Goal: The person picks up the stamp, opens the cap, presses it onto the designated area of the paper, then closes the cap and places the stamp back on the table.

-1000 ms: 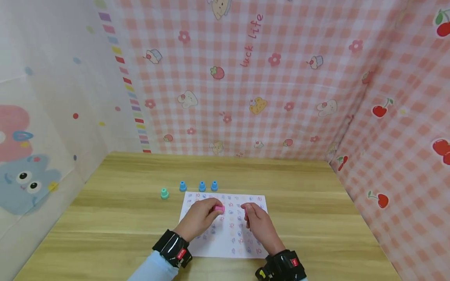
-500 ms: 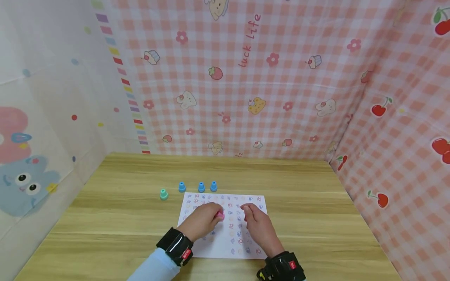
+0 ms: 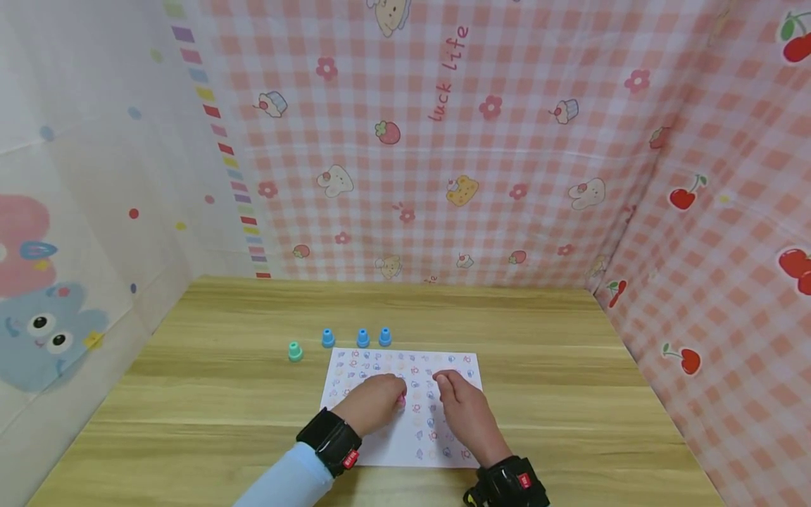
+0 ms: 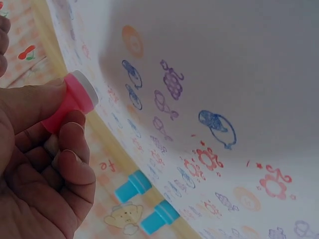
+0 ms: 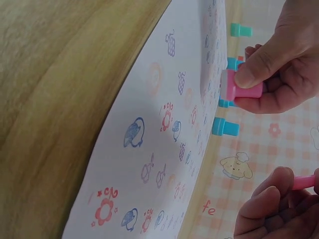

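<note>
My left hand (image 3: 374,403) pinches a pink stamp (image 4: 77,97) between thumb and fingers, its white end turned down to the paper. Whether that end touches the sheet I cannot tell. The white paper (image 3: 380,451) lies on the table under both hands, covered with small stamped prints in blue, red, purple and orange. Over its right part, my right hand (image 3: 469,415) holds a small pink piece (image 5: 303,182), perhaps the stamp's cap, mostly hidden by curled fingers. In the head view only a bit of the pink stamp shows past the left fingers.
Behind the paper stand several blue stamps, one of them the blue stamp (image 3: 363,338) in the middle. A green stamp (image 3: 295,351) is farther left. The wooden table (image 3: 538,338) meets patterned cloth walls (image 3: 418,162) at the back and sides.
My left hand has come down and nearer to me with the pink stamp, turning it from lying sideways to pointing down. My right hand has barely moved.
</note>
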A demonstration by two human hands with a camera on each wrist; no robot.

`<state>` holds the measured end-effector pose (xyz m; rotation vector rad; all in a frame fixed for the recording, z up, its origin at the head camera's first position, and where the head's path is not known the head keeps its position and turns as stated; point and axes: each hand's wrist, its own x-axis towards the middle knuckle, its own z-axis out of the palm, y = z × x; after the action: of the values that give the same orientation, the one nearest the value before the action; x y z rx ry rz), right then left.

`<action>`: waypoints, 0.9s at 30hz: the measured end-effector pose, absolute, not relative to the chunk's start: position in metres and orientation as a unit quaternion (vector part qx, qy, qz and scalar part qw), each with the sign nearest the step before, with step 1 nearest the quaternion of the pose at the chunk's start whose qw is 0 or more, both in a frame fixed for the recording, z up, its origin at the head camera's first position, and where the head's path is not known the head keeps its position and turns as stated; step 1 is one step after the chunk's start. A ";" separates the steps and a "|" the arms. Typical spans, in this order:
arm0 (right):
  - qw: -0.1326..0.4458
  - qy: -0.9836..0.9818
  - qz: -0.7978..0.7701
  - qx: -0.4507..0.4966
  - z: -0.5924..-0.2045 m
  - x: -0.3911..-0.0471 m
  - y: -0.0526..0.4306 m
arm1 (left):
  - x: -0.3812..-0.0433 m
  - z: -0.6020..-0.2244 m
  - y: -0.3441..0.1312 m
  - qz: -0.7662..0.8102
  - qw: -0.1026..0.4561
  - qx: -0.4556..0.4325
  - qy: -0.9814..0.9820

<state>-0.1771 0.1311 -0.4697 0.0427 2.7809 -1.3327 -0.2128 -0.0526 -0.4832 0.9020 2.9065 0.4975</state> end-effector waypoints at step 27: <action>0.028 0.897 -0.441 0.017 -0.473 -0.176 0.137 | -0.218 -0.492 -0.042 0.112 0.083 0.294 0.946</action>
<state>-0.1755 0.1371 -0.4730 0.0519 2.7671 -1.3622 -0.2177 -0.0419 -0.4920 0.8771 2.8240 0.3341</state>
